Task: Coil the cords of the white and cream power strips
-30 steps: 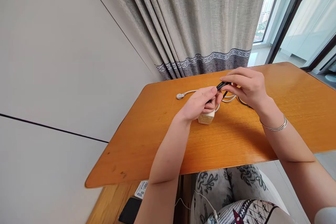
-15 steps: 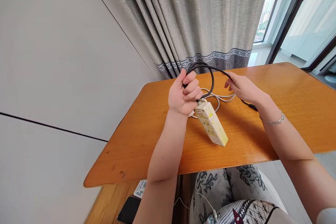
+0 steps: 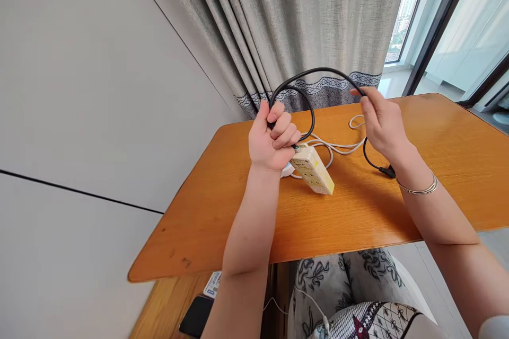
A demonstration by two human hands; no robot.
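My left hand (image 3: 270,140) is closed in a fist round a loop of black cable (image 3: 318,72), raised above the orange wooden table (image 3: 358,206). A cream power strip (image 3: 312,168) hangs tilted just under that fist, its lower end close to the table. My right hand (image 3: 382,124) pinches the same black cable further along, where it arcs over and drops to a black plug end (image 3: 387,171) by my wrist. A white cord (image 3: 338,145) lies coiled on the table between my hands.
A grey curtain (image 3: 302,26) hangs behind the table, with a plain wall at the left and a window at the right. A black phone (image 3: 196,318) lies low at the bottom left. My patterned lap (image 3: 342,286) is under the table edge.
Both hands rose from the table with the black cable. The left fist lifted a loop and the power strip tilted up; the right hand moved right and up, widening the arc.
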